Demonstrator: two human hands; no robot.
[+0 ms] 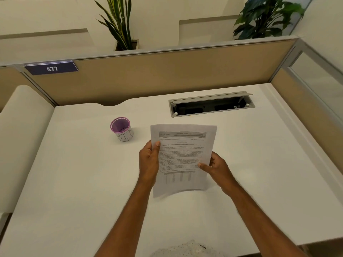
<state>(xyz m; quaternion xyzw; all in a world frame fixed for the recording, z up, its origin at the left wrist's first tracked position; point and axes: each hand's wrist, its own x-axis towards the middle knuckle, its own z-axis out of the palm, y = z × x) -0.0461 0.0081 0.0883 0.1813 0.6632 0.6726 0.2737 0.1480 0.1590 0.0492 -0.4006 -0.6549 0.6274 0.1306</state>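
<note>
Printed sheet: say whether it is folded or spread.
Spread: the printed sheet shows one full page of text, slightly bowed, held by left hand and right hand.

White sheet (183, 156) with black print, purple-rimmed cup (122, 129), seemingly white desk (78, 173)

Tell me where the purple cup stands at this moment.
In the head view, the purple cup stands upright on the white desk, left of the printed sheet and apart from it.

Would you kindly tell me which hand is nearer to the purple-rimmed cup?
Left. The left hand grips the paper on the side facing the cup; the right hand grips its opposite side, farther away.
</note>
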